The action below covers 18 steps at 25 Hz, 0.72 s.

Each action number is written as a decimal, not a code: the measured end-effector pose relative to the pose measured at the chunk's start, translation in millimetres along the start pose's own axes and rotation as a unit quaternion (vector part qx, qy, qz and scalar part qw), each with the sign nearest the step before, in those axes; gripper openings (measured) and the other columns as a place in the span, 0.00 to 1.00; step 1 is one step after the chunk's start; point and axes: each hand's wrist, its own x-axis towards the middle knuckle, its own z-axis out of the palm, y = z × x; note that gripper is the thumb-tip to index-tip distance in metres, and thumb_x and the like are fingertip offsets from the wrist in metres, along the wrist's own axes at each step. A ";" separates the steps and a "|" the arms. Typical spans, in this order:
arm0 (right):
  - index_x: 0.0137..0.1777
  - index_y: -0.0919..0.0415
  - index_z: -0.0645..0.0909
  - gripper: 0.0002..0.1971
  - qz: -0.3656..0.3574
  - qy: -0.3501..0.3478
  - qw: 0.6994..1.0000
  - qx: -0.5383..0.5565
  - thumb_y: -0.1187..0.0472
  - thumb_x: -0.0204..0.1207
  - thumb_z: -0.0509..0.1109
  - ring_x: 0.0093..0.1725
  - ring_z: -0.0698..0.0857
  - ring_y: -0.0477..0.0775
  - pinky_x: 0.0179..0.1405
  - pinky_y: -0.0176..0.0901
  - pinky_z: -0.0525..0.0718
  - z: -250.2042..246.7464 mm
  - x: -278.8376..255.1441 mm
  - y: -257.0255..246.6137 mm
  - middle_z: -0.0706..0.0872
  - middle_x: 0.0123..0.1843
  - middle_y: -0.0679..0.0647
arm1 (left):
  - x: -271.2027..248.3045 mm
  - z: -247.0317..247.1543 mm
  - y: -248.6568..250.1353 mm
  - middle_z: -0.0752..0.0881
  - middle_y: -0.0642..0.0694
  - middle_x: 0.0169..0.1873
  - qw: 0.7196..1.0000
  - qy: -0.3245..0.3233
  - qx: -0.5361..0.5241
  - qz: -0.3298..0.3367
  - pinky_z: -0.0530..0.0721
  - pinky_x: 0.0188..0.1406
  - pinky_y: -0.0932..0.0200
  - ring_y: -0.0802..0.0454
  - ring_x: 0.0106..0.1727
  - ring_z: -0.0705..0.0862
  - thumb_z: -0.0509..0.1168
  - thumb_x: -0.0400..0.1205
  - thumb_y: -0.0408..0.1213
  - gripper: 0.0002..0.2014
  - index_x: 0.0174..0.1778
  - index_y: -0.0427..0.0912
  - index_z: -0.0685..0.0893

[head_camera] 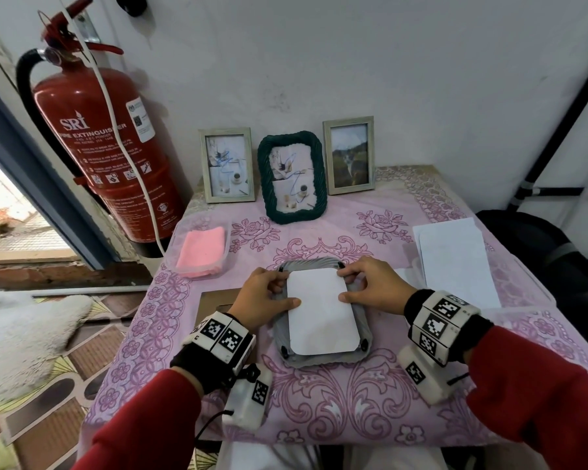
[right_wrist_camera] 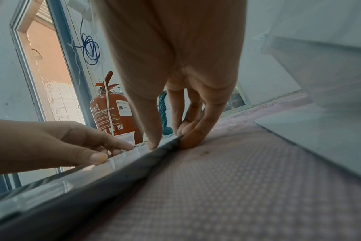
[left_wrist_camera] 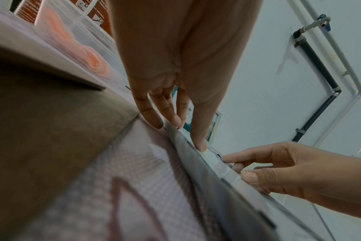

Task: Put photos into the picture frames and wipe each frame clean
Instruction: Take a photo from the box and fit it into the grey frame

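Pink tablecloth [head_camera: 319,412] (white wall [head_camera: 319,62]): left hand [head_camera: 263,296], right hand [head_camera: 370,288] press grey frame [head_camera: 306,264], fingers straight.

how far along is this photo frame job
Done: three filled frames stand at the back, and a white sheet lies in the back of the face-down grey frame. In hand: the left hand and right hand press the sheet flat with their thumbs, fingers at the rim. Left: the brown backing board lies beside the frame, not yet fitted.
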 end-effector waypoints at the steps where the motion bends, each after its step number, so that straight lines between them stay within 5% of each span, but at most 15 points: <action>1: 0.65 0.65 0.81 0.26 0.001 0.000 1.000 0.001 0.62 0.66 0.80 0.55 0.82 0.50 0.52 0.28 0.73 0.1 -0.2 0.0 0.84 0.58 0.58 | -0.5 0.0 0.9 0.74 0.42 0.54 1.000 0.000 -0.005 -0.002 0.76 0.56 0.68 0.53 0.50 0.77 0.77 0.71 0.37 0.30 0.69 0.38 0.78; 7: 0.66 0.65 0.80 0.26 0.003 -0.001 1.000 -0.003 0.62 0.67 0.79 0.59 0.83 0.53 0.58 0.35 0.76 -0.2 -2.3 -1.6 0.83 0.59 0.59 | -12.2 -12.9 5.4 0.80 0.43 0.56 0.999 0.005 -0.052 0.009 0.79 0.54 0.64 0.51 0.52 0.81 0.75 0.73 0.35 0.23 0.64 0.42 0.81; 11: 0.66 0.65 0.80 0.26 0.004 -0.003 1.000 -0.004 0.62 0.68 0.79 0.59 0.82 0.53 0.59 0.36 0.76 -0.5 -2.9 -3.3 0.83 0.60 0.59 | -27.3 -40.7 -13.5 0.82 0.44 0.51 0.996 0.079 -0.035 -0.030 0.83 0.58 0.53 0.47 0.50 0.83 0.73 0.74 0.34 0.18 0.60 0.42 0.83; 18: 0.66 0.65 0.80 0.25 0.000 -0.009 1.000 -0.001 0.63 0.68 0.78 0.56 0.81 0.50 0.51 0.30 0.73 -2.2 -4.1 -4.4 0.82 0.55 0.57 | -59.3 -62.4 -55.7 0.71 0.41 0.61 0.973 0.072 0.141 -0.170 0.75 0.69 0.48 0.44 0.63 0.76 0.75 0.69 0.55 0.37 0.69 0.39 0.73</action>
